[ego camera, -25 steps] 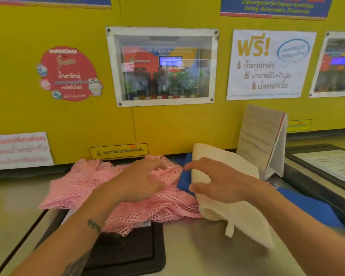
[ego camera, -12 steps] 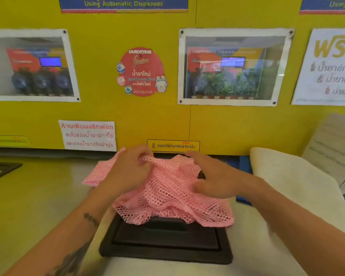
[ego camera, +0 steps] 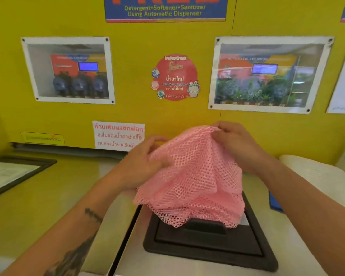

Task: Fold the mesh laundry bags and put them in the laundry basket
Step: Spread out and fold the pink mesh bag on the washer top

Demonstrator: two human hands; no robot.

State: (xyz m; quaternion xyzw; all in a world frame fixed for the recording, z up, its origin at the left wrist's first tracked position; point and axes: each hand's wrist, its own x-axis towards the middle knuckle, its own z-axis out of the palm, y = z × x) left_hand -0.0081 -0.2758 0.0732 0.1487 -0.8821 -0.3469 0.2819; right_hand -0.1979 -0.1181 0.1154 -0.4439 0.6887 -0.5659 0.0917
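Pink mesh laundry bag (ego camera: 195, 176) hangs bunched between 2 hands above a black lid (ego camera: 207, 248) set into the steel countertop (ego camera: 48, 196), its lower folds draping onto that lid. The right hand (ego camera: 239, 144) pinches the bag's top edge; the left hand (ego camera: 141, 166) grips its left side, fingers curled into the mesh. A white folded cloth (ego camera: 317, 176) lies at the right, against the yellow wall (ego camera: 167, 120).

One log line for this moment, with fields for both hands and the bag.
stage: lifting to fold | left hand: grips pink mesh bag | right hand: pinches top edge | bag: unfolded, hanging over black lid
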